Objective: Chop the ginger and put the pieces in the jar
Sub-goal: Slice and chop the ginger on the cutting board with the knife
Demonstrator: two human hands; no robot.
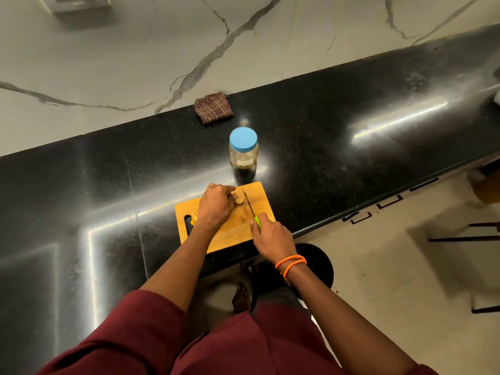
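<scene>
Your left hand (216, 205) lay over the far left part of the wooden cutting board (261, 194), fingers curled down onto the ginger (238, 199) and pinning it to the wood. A pale stub of the ginger showed just past your fingertips, near the far edge of the board. Your right hand (269, 234) was wrapped round the green handle of the knife (250, 205), whose blade ran away from you across the board and lay just right of the ginger; whether its edge touched the piece could not be made out. A few small pale bits (194, 214) lay on the board by its handle slot (188, 223), beside your left wrist.

The jar (243, 151) stood upright on the black counter (351, 147) just beyond the board, apart from it, with its blue lid (243, 140) on. Through the clear wall you could see something pale and yellowish at the bottom, too small to name with certainty, and a white label on the side.

A brown checked cloth (213, 107) lay folded farther back, against the marbled wall (135, 63). Two orange bands (290, 262) circled your right wrist.
</scene>
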